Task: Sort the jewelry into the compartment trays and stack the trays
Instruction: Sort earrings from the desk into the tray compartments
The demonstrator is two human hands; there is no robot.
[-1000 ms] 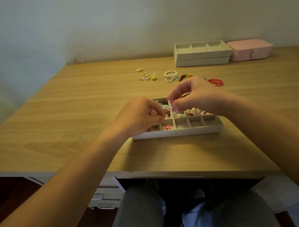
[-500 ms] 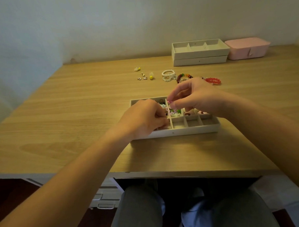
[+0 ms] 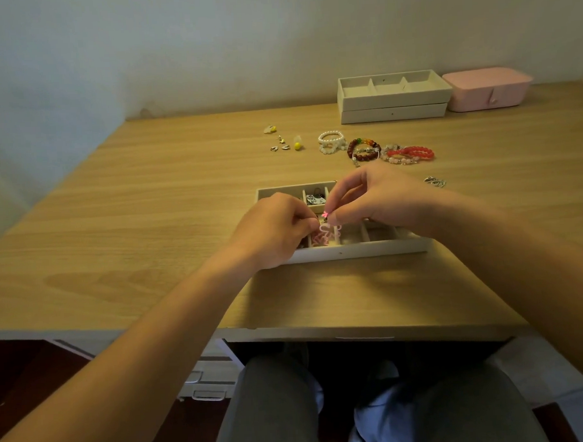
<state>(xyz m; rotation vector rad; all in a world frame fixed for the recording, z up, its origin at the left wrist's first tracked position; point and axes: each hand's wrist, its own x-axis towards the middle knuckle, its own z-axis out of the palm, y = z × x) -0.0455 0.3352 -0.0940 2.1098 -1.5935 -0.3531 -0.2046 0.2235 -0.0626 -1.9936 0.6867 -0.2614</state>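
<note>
Two hands, the left hand [image 3: 274, 231] and the right hand [image 3: 379, 200], have been brought closer together over the compartment tray [image 3: 351, 251], where the pink earring [image 3: 329, 231] is now pinched by both sets of fingertips above a near slot, likely ready to be dropped in.

At the middle of the frame the left grip [image 3: 277, 228] and right grip [image 3: 379, 197] meet over a white compartment tray [image 3: 351, 252] on the desk [image 3: 149, 210], both pinching a small pink piece [image 3: 325, 215] of jewelry above its front row. Further up lie a pearl bracelet [image 3: 330, 141], a dark bead bracelet [image 3: 364, 149] and a red bracelet [image 3: 413, 153], with tiny earrings [image 3: 285, 143] to their left. Two stacked trays [image 3: 393, 97] and a pink box [image 3: 488, 87] sit by the wall, upper right.
</note>
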